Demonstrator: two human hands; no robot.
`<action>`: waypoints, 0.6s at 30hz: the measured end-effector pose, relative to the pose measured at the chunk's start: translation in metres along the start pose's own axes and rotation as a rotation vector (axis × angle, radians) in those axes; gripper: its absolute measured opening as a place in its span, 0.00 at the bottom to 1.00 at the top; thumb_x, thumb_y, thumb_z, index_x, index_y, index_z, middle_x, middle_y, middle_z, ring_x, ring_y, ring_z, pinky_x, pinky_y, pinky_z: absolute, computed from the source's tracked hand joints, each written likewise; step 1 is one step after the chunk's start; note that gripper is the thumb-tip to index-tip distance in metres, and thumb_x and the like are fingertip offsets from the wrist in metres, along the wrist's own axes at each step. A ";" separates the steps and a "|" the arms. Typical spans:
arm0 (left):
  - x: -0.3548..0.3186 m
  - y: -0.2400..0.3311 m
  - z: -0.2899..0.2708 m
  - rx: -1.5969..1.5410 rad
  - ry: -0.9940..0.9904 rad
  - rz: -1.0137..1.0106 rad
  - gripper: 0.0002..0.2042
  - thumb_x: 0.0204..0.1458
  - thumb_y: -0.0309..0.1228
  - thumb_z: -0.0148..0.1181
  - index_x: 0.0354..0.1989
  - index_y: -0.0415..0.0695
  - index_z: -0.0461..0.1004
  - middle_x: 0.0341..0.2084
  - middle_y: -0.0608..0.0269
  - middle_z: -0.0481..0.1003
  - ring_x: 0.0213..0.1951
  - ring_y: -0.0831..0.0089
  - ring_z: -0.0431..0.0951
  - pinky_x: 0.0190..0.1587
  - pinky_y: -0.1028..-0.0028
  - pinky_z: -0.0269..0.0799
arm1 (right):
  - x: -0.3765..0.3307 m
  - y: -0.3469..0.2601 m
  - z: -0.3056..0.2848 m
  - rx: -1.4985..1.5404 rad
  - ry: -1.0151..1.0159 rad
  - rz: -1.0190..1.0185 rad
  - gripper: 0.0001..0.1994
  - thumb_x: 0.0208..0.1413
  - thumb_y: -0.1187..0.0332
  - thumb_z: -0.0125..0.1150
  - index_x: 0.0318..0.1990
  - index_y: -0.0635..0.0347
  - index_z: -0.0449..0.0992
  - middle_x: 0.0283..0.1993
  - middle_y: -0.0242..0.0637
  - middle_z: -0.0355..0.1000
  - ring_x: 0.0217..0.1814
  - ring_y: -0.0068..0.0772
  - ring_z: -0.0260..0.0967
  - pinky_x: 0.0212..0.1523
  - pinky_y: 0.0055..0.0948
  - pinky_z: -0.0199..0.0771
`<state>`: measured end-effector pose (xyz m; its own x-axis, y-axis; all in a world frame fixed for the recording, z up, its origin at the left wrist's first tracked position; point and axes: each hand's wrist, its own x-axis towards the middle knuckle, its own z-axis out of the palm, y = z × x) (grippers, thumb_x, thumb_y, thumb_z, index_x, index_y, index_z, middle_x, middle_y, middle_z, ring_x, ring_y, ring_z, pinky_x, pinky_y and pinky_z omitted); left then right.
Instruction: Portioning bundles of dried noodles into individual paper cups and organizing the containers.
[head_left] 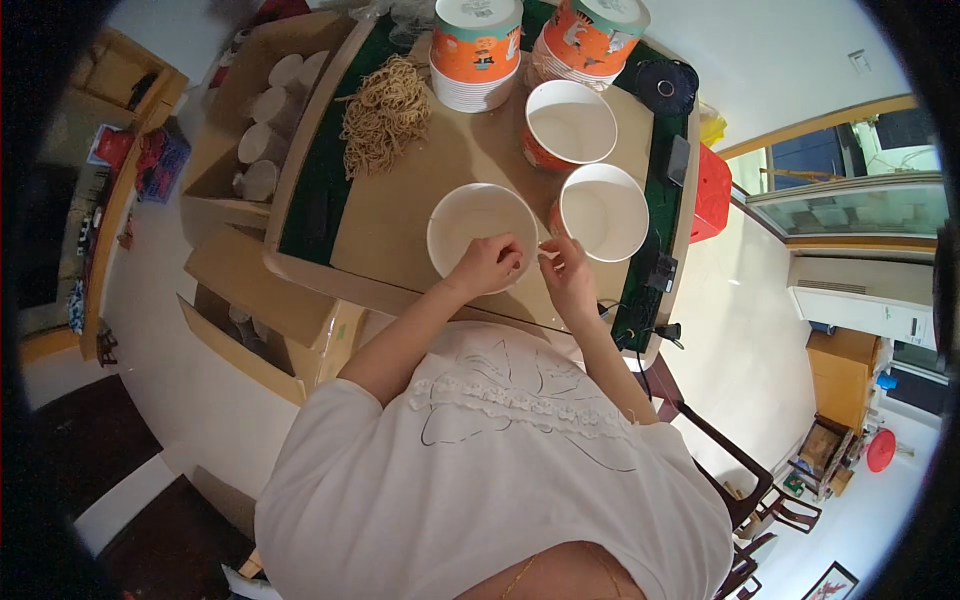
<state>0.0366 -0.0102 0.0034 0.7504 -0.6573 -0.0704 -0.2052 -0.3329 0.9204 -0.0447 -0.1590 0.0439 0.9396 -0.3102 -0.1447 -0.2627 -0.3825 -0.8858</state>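
A white paper bucket (462, 225) stands with its mouth up at the table's near side. My left hand (488, 262) is over its near rim, fingers curled together. Just right of that rim, my right hand (566, 268) has thumb and fingertips pinched together. Anything in either hand is too small to make out. Behind my right hand stands another open paper bucket (605, 212), with a third bucket (572, 122) beyond it showing an orange printed outside. A loose heap of tan twisted-paper cords (388, 112) lies at the far left of the cardboard sheet (385, 225).
Two upside-down stacks of orange-and-green printed buckets, a left stack (476, 50) and a right stack (590, 42), stand at the back. A phone (679, 160) and black cables (612, 310) lie along the right edge. Cardboard boxes (265, 310) sit on the floor at left.
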 end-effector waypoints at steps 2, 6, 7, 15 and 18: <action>0.000 -0.001 0.000 -0.043 -0.033 -0.058 0.04 0.51 0.26 0.54 0.29 0.39 0.70 0.21 0.62 0.75 0.22 0.76 0.75 0.28 0.75 0.71 | 0.007 -0.006 -0.005 -0.305 0.008 -0.213 0.07 0.45 0.73 0.61 0.34 0.59 0.73 0.36 0.42 0.67 0.32 0.43 0.69 0.32 0.34 0.72; -0.001 0.002 -0.001 -0.064 0.015 -0.058 0.04 0.47 0.26 0.54 0.28 0.39 0.71 0.21 0.55 0.74 0.24 0.63 0.75 0.29 0.69 0.70 | 0.021 -0.010 -0.005 -0.564 -0.117 -0.341 0.06 0.45 0.73 0.60 0.33 0.58 0.73 0.37 0.42 0.68 0.34 0.44 0.68 0.34 0.35 0.70; 0.000 0.001 -0.001 -0.077 0.011 -0.050 0.04 0.49 0.26 0.54 0.28 0.39 0.71 0.21 0.59 0.75 0.23 0.70 0.75 0.29 0.72 0.71 | 0.025 -0.004 -0.004 -0.500 -0.072 -0.352 0.06 0.45 0.73 0.60 0.33 0.58 0.74 0.35 0.42 0.68 0.32 0.43 0.68 0.33 0.35 0.70; -0.001 0.002 0.003 -0.022 0.042 -0.061 0.08 0.48 0.31 0.59 0.31 0.40 0.72 0.21 0.61 0.75 0.25 0.74 0.75 0.30 0.73 0.71 | 0.009 0.016 -0.017 -0.088 -0.018 -0.113 0.04 0.51 0.76 0.56 0.34 0.65 0.73 0.26 0.35 0.71 0.27 0.24 0.69 0.29 0.22 0.70; -0.003 0.011 0.008 0.011 -0.029 -0.077 0.11 0.46 0.33 0.61 0.31 0.40 0.71 0.21 0.60 0.75 0.24 0.73 0.75 0.30 0.72 0.71 | -0.002 0.041 -0.012 0.023 -0.026 0.004 0.04 0.52 0.75 0.56 0.34 0.66 0.73 0.25 0.32 0.71 0.25 0.19 0.68 0.27 0.19 0.69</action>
<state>0.0272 -0.0175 0.0111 0.7457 -0.6487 -0.1523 -0.1548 -0.3909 0.9073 -0.0597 -0.1841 0.0133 0.9440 -0.2887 -0.1598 -0.2619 -0.3611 -0.8950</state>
